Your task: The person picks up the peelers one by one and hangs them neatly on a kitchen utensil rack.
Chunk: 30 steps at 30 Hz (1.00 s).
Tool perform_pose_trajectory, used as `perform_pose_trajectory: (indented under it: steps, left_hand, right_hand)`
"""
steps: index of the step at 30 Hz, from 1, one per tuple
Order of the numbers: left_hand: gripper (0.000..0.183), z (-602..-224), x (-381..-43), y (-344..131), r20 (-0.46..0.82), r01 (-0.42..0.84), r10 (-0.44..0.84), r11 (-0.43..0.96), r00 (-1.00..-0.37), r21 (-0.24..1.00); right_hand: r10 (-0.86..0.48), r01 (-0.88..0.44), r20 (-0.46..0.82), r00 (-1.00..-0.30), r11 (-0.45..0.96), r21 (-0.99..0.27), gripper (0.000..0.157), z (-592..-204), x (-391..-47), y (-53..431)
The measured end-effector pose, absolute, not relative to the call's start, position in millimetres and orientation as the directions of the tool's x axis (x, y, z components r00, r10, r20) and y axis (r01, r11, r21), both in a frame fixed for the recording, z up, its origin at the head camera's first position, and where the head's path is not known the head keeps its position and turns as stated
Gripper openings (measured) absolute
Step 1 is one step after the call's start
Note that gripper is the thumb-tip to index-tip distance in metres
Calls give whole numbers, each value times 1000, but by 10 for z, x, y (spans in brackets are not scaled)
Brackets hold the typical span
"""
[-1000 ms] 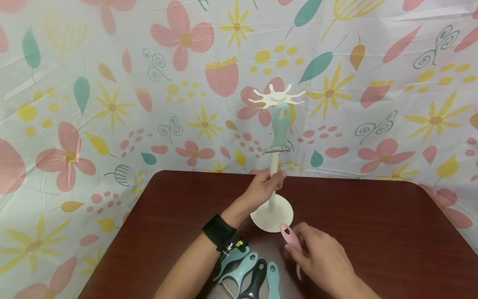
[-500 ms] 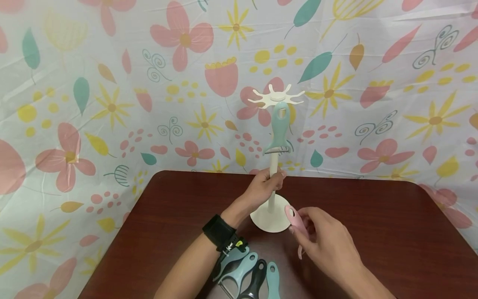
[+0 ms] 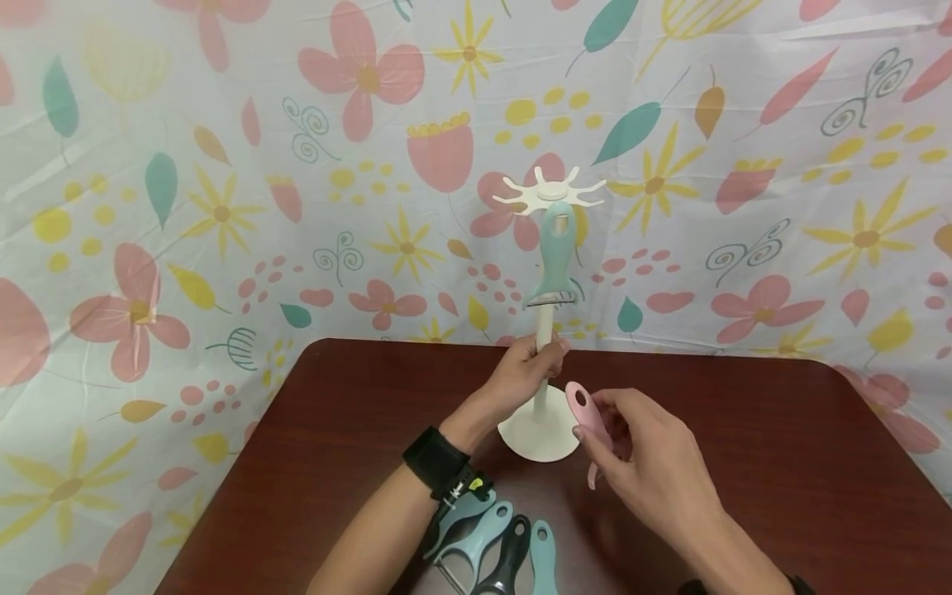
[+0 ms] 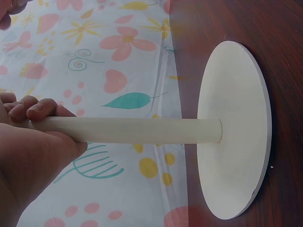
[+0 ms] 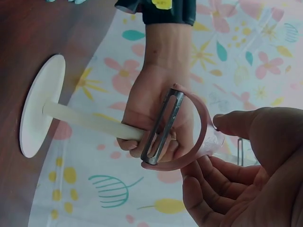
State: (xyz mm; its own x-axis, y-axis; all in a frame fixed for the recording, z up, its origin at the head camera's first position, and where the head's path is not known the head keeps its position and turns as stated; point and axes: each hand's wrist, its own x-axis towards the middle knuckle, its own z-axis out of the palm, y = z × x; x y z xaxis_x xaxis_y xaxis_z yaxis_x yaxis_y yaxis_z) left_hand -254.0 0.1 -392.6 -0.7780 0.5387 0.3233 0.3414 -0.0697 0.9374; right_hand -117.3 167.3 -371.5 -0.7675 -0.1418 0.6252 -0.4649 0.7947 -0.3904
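Observation:
A cream utensil stand (image 3: 549, 423) with a round base and a crown of hooks stands on the table. My left hand (image 3: 524, 373) grips its post around the middle, as the left wrist view shows with fingers wrapped round the post (image 4: 142, 130). From a front hook hangs a light-green peeler (image 3: 558, 248), blade down. My right hand (image 3: 658, 463) pinches a pink peeler (image 3: 589, 417) by its handle, the holed end up, just right of the stand's base. In the right wrist view the pink peeler's metal blade (image 5: 163, 125) faces the camera, overlapping my left hand.
Near the table's front edge lie several tools side by side: blue peelers (image 3: 479, 541), a black-handled one (image 3: 511, 558) and a blue handle (image 3: 545, 555). A floral cloth (image 3: 372, 165) hangs behind the dark wooden table (image 3: 744, 430). My left wrist wears a black strap (image 3: 437, 463).
My right hand has raised the pink peeler away from the front of the table, up beside the stand's base. The left hand keeps its grip on the post.

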Motion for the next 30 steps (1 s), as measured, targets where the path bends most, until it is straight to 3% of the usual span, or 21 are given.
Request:
perform_pose_trajectory:
  steps: [8,30]
  left_hand:
    - [43,-4094,-2678,33,328,350,528,-62,-783,935]
    - [39,-4041,-2630,44,337,363,514,-54,-789,930]
  right_hand:
    - [-127,-485,654,-746,776,-402,38,-3634,-1212,1687]
    - [-70,-523,723,-687,739,-425,39,-3333,-1272,1670]
